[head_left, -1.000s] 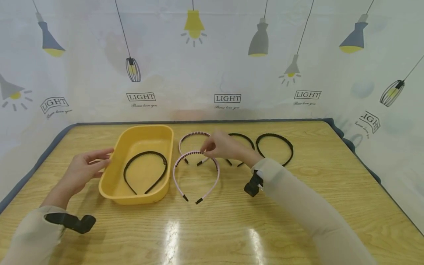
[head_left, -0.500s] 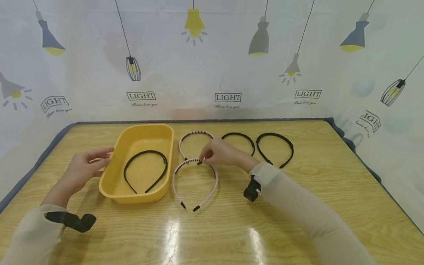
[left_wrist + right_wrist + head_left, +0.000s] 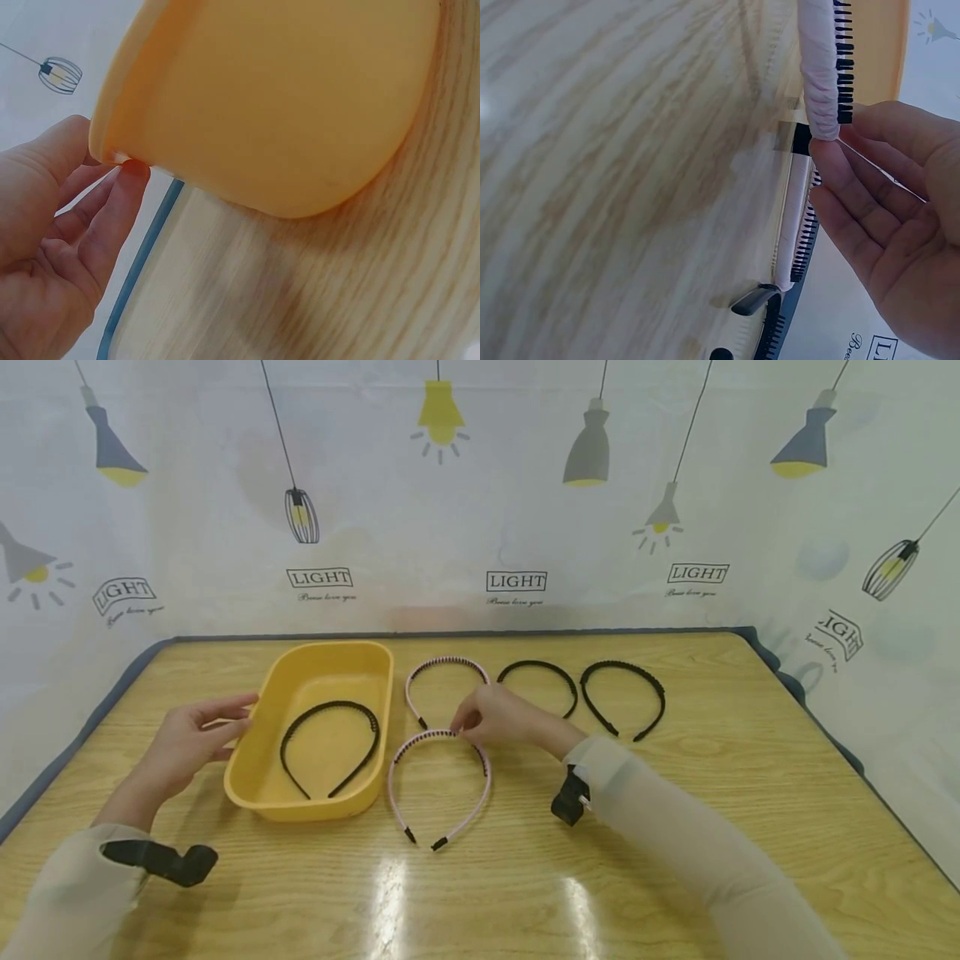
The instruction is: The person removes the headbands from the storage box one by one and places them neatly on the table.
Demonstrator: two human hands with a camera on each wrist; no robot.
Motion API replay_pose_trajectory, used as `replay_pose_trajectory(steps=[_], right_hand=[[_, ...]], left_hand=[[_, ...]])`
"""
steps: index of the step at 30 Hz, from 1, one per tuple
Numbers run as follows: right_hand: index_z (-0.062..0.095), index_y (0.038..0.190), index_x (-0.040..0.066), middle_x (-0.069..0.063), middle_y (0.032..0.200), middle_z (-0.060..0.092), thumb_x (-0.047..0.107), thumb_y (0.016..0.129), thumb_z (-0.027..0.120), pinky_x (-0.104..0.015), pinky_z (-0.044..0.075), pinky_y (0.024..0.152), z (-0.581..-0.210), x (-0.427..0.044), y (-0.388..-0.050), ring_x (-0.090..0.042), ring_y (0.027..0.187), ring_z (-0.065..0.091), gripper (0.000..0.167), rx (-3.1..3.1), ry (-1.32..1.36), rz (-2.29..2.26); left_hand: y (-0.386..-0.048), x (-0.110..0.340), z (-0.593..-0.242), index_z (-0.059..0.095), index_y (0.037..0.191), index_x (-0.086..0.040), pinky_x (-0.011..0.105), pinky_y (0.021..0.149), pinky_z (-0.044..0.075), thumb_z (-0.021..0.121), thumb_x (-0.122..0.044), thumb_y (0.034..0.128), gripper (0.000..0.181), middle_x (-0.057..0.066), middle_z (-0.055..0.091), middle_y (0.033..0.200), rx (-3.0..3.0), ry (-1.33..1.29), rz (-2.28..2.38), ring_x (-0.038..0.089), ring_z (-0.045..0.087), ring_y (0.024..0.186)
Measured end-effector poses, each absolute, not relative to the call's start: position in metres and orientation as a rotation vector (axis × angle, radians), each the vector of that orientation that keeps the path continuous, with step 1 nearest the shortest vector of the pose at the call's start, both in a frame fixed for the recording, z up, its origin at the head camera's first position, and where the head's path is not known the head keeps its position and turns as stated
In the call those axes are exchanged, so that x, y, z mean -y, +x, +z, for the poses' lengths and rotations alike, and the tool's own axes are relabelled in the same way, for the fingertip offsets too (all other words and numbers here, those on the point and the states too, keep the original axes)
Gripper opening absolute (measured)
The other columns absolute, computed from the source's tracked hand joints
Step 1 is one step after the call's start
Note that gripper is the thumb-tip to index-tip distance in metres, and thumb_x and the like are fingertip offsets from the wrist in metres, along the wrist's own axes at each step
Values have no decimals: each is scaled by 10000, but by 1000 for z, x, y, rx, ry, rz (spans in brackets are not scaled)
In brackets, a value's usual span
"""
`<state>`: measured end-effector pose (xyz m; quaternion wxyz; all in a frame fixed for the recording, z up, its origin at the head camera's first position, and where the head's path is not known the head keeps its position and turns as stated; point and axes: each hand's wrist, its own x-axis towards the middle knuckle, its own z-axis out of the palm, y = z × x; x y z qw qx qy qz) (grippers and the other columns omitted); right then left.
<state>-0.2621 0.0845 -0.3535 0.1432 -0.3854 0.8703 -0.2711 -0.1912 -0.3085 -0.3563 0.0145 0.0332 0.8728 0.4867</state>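
Note:
My right hand (image 3: 498,718) pinches a pink headband (image 3: 392,785) with black teeth at the right of its top curve. Its black-tipped ends point toward me. In the right wrist view, thumb and fingers meet at the edge of this pink band (image 3: 821,75). A yellow plastic basin (image 3: 385,693) stands at the left with a black headband (image 3: 341,704) inside. Fingers of my left hand (image 3: 183,743) hold the basin's left rim; in the left wrist view, that hand (image 3: 60,225) has the rim edge (image 3: 101,142) between its digits.
Behind my right hand lie another pink headband (image 3: 450,660) and a black headband (image 3: 540,665), both partly covered. A second black headband (image 3: 630,667) lies to their right. The wooden table (image 3: 675,835) meets a lamp-print backdrop (image 3: 480,510) at its far edge.
My right hand has brought the pink headband a little toward me and slightly left, away from the other pink one. My left hand and the basin have stayed in place.

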Motion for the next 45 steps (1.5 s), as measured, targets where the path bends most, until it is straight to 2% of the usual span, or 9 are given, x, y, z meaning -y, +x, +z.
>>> replay_pose_trajectory(steps=[8, 16, 23, 36, 45], right_hand=[[721, 913, 28, -21, 830, 676, 32, 810, 659, -163, 501, 610, -362, -84, -263, -41, 685, 583, 121, -2480, -1167, -791], [726, 913, 30, -49, 911, 679, 55, 806, 686, -161, 493, 612, -366, -82, -262, -38, 707, 581, 116, -2471, -1166, -792], [726, 906, 33, -37, 876, 678, 77, 800, 706, -157, 486, 604, -368, -81, -262, -42, 698, 575, 115, -2497, -1164, -777], [719, 909, 53, -11, 846, 664, 91, 807, 704, -158, 489, 587, -367, -79, -261, -49, 698, 573, 110, -2503, -1107, -757], [708, 955, 48, -18, 895, 662, 109, 850, 652, -190, 493, 679, -357, -77, -262, -82, 782, 585, 134, -2492, -1093, -782]], left_hand=[[-192, 309, -358, 425, 1341, 25, 260, 682, 550, 564, -262, 922, 527, -63, 507, 1021, -2710, 96, 1517, -123, 513, 860], [-191, 309, -357, 418, 1344, 27, 260, 686, 549, 561, -281, 922, 542, -44, 499, 1040, -2719, 92, 1505, -132, 500, 863], [-192, 309, -357, 425, 1345, 15, 256, 681, 549, 565, -271, 921, 530, -69, 501, 1028, -2711, 98, 1513, -124, 503, 863], [-193, 310, -359, 414, 1349, 24, 250, 680, 548, 560, -236, 926, 517, -38, 503, 1038, -2708, 96, 1517, -123, 502, 868], [-194, 310, -359, 414, 1343, 38, 252, 673, 550, 565, -220, 924, 514, -76, 513, 1008, -2709, 110, 1531, -120, 504, 869]])
